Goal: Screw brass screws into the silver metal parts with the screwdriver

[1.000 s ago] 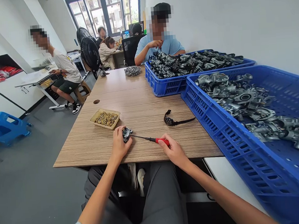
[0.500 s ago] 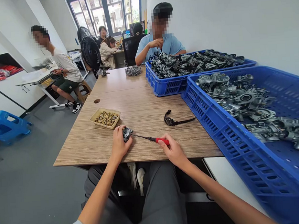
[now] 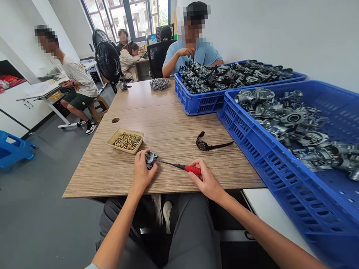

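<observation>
My left hand [image 3: 142, 172] is closed around a small grey metal carburetor body [image 3: 150, 158], holding it at the table near the front edge. In my right hand [image 3: 208, 182] is a screwdriver [image 3: 192, 169] with a red handle and a thin dark shaft. The shaft points left, and its tip is at the right side of the carburetor body; whether it sits in a screw is too small to tell. Just behind my left hand stands a beige tray [image 3: 111, 146] of brass-coloured small parts, perhaps screws.
A black wristwatch [image 3: 202, 145] lies on the wooden table [image 3: 160, 123]. At right, a blue crate [image 3: 261, 153] holds metal castings; another blue crate [image 3: 195, 104] behind it is heaped with darker ones. A co-worker [image 3: 202, 52] sits across. A blue stool [image 3: 6, 148] stands left.
Both hands keep their grip on the carburetor body and screwdriver, with the tip still at the part. The whole view has shifted very slightly.
</observation>
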Motion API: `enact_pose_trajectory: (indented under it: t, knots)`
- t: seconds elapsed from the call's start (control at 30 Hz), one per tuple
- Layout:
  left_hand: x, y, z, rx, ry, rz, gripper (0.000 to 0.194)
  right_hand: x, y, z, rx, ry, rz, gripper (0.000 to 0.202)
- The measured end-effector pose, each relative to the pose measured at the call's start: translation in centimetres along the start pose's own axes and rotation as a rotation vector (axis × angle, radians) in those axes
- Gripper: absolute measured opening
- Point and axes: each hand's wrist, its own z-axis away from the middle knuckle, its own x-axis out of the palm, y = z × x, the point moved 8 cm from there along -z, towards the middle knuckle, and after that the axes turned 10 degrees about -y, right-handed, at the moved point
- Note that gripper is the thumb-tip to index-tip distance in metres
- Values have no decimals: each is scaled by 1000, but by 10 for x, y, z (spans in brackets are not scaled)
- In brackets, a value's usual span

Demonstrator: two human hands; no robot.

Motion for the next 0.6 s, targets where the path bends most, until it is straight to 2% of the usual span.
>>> enact_pose_trajectory:
  t: [0.23,0.43,0.6]
  knots:
    - [1,-1,-1,6,-6,-10,49,-3,5,-2,38,39,63,26]
    - [0,-1,-1,-8,-2,5,49,2,3,-2,0,-22,22,23]
    - [0,-1,-2,4,-1,4,49,1,9,-3,29,-12,7,22]
